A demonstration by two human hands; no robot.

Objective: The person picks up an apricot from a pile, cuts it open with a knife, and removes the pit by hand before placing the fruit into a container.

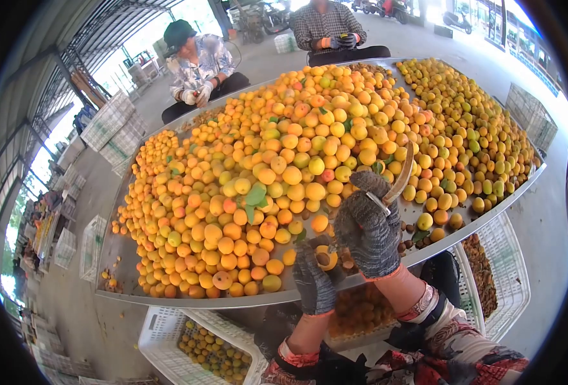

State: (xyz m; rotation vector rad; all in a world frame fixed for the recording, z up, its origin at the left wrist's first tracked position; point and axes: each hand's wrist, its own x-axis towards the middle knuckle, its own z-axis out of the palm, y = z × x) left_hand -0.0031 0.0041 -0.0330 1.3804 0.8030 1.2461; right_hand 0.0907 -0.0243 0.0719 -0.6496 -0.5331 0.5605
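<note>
My left hand (313, 282), in a dark grey glove, is closed around an apricot (326, 258) at the near edge of the metal table (113, 260). The apricot looks cut, with its inside facing up. Just to the right and higher, my gloved right hand (367, 228) grips a knife with a curved blade (402, 173), which points up and away from me. Most of its handle is hidden in the fist. A large heap of orange-yellow apricots (232, 192) covers the table, with a few green leaves (255, 196) among them.
Below the near edge stand a white crate of greenish-yellow fruit (158, 340) and another white crate (515, 289) with brown pieces. Orange-brown pieces (361, 308) lie beneath my hands. Two people (200, 64) sit across the table. Stacked crates (110, 125) stand at left.
</note>
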